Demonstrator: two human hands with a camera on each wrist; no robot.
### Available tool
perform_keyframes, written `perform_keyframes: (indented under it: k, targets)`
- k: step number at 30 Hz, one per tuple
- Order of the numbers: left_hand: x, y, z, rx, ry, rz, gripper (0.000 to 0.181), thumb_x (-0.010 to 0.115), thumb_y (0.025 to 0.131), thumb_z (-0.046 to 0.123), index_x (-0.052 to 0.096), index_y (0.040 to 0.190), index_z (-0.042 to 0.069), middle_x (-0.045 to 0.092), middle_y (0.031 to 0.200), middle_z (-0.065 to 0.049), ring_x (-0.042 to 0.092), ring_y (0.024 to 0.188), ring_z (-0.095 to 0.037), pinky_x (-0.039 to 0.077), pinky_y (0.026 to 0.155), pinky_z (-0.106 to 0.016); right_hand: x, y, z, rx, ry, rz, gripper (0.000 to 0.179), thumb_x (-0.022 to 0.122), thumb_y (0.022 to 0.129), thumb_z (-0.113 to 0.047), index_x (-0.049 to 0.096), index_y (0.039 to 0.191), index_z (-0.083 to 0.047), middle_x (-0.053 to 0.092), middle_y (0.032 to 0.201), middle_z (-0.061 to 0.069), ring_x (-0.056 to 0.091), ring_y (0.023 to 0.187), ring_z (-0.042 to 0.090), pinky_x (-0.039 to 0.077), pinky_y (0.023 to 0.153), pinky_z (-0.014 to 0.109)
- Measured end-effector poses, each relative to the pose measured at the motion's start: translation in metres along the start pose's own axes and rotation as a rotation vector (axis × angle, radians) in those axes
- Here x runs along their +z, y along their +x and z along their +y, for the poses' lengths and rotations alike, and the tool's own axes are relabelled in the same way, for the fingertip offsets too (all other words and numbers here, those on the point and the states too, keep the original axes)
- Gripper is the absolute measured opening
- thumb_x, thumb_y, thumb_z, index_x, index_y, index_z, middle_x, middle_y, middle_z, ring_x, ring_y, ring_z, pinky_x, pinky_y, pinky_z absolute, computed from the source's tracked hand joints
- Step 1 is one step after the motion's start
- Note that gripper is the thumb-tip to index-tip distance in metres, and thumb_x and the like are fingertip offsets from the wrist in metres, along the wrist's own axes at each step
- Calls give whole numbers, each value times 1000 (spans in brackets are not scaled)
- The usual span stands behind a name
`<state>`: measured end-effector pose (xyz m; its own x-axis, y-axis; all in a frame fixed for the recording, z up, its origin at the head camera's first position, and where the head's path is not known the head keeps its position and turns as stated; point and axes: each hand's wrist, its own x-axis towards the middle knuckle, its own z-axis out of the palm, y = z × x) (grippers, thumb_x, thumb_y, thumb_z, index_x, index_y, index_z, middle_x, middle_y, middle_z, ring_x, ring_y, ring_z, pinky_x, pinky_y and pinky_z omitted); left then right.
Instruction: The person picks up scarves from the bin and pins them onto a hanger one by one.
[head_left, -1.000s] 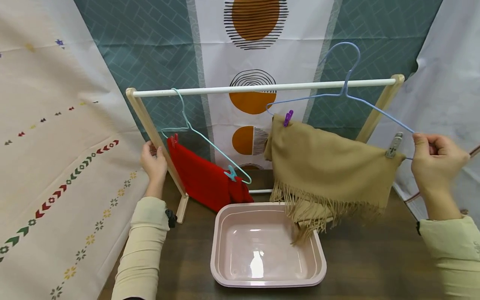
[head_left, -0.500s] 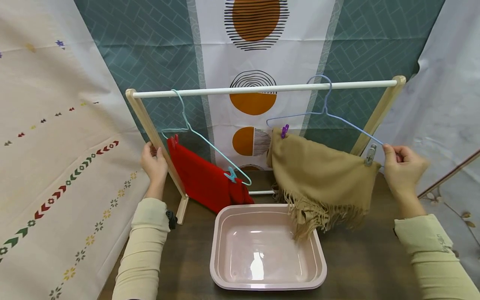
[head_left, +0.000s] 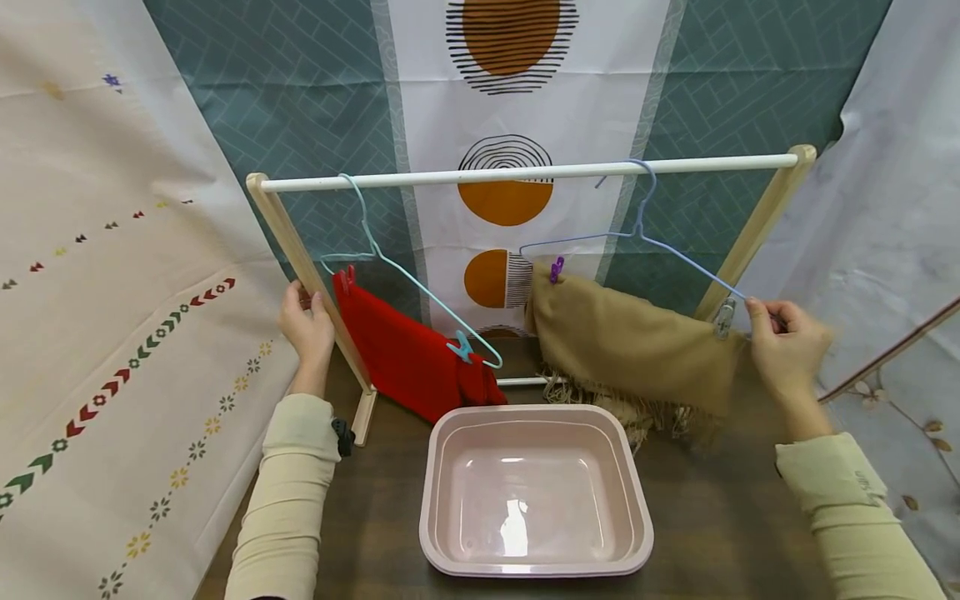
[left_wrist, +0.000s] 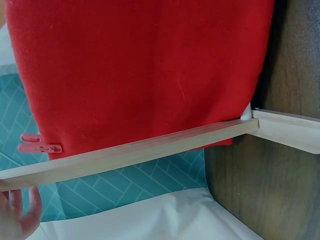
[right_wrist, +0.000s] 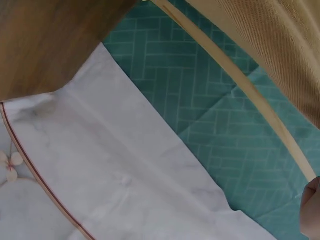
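My right hand (head_left: pixel 791 346) pinches the right end of a blue hanger (head_left: pixel 686 257), whose hook sits over the white rail of a wooden clothes rack (head_left: pixel 450 177). A tan fringed scarf (head_left: pixel 630 329) hangs from that hanger, held by a purple clothespin (head_left: pixel 557 269) and a clear grey clothespin (head_left: pixel 724 318). My left hand (head_left: pixel 307 329) grips the rack's left wooden post (left_wrist: pixel 135 152) with curled fingers. Beside this post a red cloth (head_left: pixel 412 354) hangs on a mint hanger (head_left: pixel 431 296), clipped by a red clothespin (left_wrist: pixel 40 145) and a light blue clothespin (head_left: pixel 461 347).
A pink basin (head_left: pixel 536 561) stands on the dark wooden table (head_left: pixel 720 533) in front of the rack. Patterned fabric drapes hang behind and at both sides, with a white drape (right_wrist: pixel 125 165) close to the right hand.
My right hand has moved left and down with the blue hanger, and its hook has come down onto the rail. The scarf's fringe has swung back from over the basin. The left hand stays put.
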<state>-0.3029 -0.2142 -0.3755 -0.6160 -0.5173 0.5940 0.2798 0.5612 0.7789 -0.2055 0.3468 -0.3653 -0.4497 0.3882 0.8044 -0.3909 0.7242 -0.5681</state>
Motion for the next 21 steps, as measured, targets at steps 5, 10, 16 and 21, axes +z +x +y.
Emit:
perform_keyframes:
  k: [5, 10, 16, 21]
  targets:
    - [0, 0, 0, -1, 10, 1, 24, 53, 87, -2, 55, 109, -12, 56, 96, -28, 54, 87, -38, 42, 82, -43, 3, -7, 1, -57, -5, 12, 20, 69, 77, -6, 65, 69, 12, 44, 67, -35, 37, 56, -17, 28, 56, 6]
    - [0, 0, -1, -23, -5, -18, 25, 53, 88, -1, 54, 111, -11, 56, 97, -27, 54, 87, -36, 42, 82, -42, 1, -13, 0, -121, 17, -4, 22, 70, 75, -9, 65, 69, 11, 46, 73, -32, 40, 63, -18, 28, 60, 7]
    - [-8, -4, -7, -59, -48, -73, 30, 53, 88, 1, 51, 117, -8, 56, 102, -25, 54, 88, -31, 43, 82, -40, -7, -28, 1, -113, 47, -48, 22, 73, 73, -11, 66, 75, 11, 48, 77, -30, 41, 67, -13, 28, 61, 8]
    - [-23, -19, -11, -76, -25, -143, 41, 55, 88, 8, 45, 127, -2, 53, 113, -20, 54, 100, -30, 45, 80, -42, -20, -44, 4, -64, 49, -81, 27, 76, 71, -10, 66, 84, 11, 53, 84, -25, 44, 68, -14, 33, 62, 4]
